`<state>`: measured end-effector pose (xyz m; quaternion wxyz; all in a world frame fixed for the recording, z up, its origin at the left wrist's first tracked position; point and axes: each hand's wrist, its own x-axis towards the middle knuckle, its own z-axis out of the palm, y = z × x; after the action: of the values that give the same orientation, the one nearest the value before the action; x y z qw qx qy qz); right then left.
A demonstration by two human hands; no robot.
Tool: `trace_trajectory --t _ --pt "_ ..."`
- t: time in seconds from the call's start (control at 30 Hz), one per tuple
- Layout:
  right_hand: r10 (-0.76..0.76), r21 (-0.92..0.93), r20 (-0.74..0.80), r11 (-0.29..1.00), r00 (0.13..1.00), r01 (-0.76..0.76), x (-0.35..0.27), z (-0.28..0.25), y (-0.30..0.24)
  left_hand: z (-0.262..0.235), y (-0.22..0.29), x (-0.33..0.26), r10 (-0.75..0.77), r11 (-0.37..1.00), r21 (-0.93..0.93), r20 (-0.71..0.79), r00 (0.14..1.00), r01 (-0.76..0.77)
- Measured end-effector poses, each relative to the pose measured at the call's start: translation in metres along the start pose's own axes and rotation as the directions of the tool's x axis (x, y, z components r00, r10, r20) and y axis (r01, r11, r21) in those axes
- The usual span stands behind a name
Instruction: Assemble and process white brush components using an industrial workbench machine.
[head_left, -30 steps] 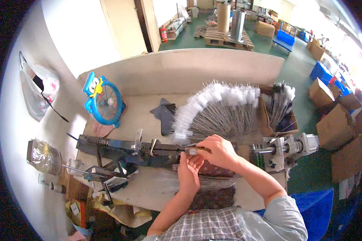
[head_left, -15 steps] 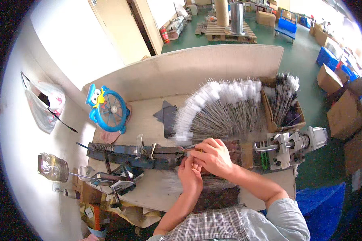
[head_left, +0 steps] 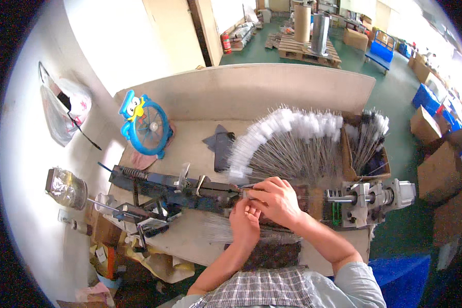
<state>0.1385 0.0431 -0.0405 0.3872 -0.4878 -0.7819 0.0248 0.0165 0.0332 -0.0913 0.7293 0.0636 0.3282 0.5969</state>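
My left hand (head_left: 245, 223) is closed, fingers curled and thumb up, at the right end of a long dark metal bar fixture (head_left: 174, 190). Against it, my right hand (head_left: 277, 199) bends over from the right with thumb and fingers pinched together. Something small and pale lies between the fingertips, too hidden to name. Behind my hands spreads a wide fan of thin wire-stemmed brushes (head_left: 292, 149) with white bristle tips. Loose thin wires (head_left: 218, 228) lie left of my left wrist, near the table's front edge.
At right stands a motor unit with a shaft (head_left: 367, 199). A cardboard box (head_left: 350, 154) holds more brushes, some dark. Back left are a blue cartoon fan (head_left: 151, 126) and a dark phone-like slab (head_left: 223, 155). A low board (head_left: 272, 90) edges the table's back.
The whole view has shifted slightly, with the table's far things now lower and further right. My hands stay together at the same spot on the fixture, the fingers only slightly changed.
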Motion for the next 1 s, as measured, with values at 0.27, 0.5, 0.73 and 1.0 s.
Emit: trace_trajectory --t 0.27,0.5,0.73,1.0 --pt "0.049 -0.002 -0.040 0.999 0.998 -0.049 0.000 0.002 -0.005 0.009 0.001 -0.002 0.014 0.999 -0.040 -0.018 1.000 -0.015" --pt "0.040 -0.069 -0.082 0.997 0.996 -0.045 -0.007 -0.005 -0.004 0.014 -0.001 -0.007 0.081 0.997 -0.001 -0.010 0.997 -0.081" --pt "0.027 -0.089 -0.074 0.995 0.997 -0.033 -0.010 -0.009 -0.002 0.017 -0.001 -0.007 0.106 0.992 0.078 -0.057 0.993 -0.102" --pt "0.037 -0.076 -0.098 0.996 0.994 -0.045 -0.012 -0.003 0.002 0.025 -0.001 -0.009 0.120 0.992 0.050 -0.058 0.991 -0.117"
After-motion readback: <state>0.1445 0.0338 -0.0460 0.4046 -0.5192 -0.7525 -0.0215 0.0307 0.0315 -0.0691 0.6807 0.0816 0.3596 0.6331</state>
